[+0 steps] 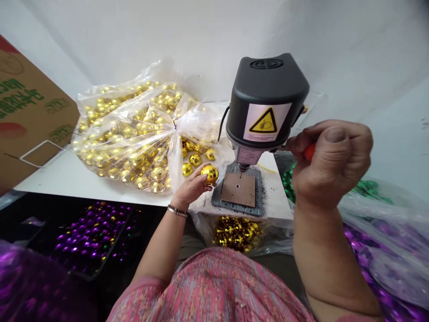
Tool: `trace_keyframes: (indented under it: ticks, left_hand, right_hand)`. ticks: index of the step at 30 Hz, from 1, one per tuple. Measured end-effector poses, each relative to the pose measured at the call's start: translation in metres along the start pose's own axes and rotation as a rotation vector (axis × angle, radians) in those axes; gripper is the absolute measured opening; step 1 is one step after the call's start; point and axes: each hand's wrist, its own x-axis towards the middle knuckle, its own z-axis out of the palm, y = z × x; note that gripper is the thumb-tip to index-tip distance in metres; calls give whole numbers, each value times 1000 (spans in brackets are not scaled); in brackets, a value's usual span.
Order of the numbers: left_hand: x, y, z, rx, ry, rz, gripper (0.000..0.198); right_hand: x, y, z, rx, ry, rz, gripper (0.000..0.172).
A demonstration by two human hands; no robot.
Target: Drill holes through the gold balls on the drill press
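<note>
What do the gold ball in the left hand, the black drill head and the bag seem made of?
The faceted gold ball looks like mirror-coated plastic, its small squares glinting, possibly glass. The drill head looks like matte moulded plastic, smoothly rounded. The bag looks like thin clear polyethylene, creased and see-through.

The black head of the bench drill press (264, 96) carries a pale silver label (267, 121) with a yellow warning triangle (263, 120), black-bordered and holding a black symbol too small to make out, above a line of fine print that cannot be read. A small plate (246, 156) on the drill's neck shows print too tiny to read. The cardboard box (30, 103) at the left bears large green lettering, apparently Chinese, and smaller green print beside a red mark (12, 130), but the slanted, blurred view leaves none of it legible.
</note>
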Motion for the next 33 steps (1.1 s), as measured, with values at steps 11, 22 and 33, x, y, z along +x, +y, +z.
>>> trace_keyframes:
  ticks: [11,22,33]
  left_hand:
    - [-5,-14,31,-43,-12,-128,68]
    - [18,-19,57,606,154,59,47]
    - [23,-17,64,675,187,12,55]
  right_hand:
    - [0,-3,1,-1,-7,23,27]
    - [8,-7,2,-56,-31,39,27]
    - [70,20,28,-160,22,124,62]
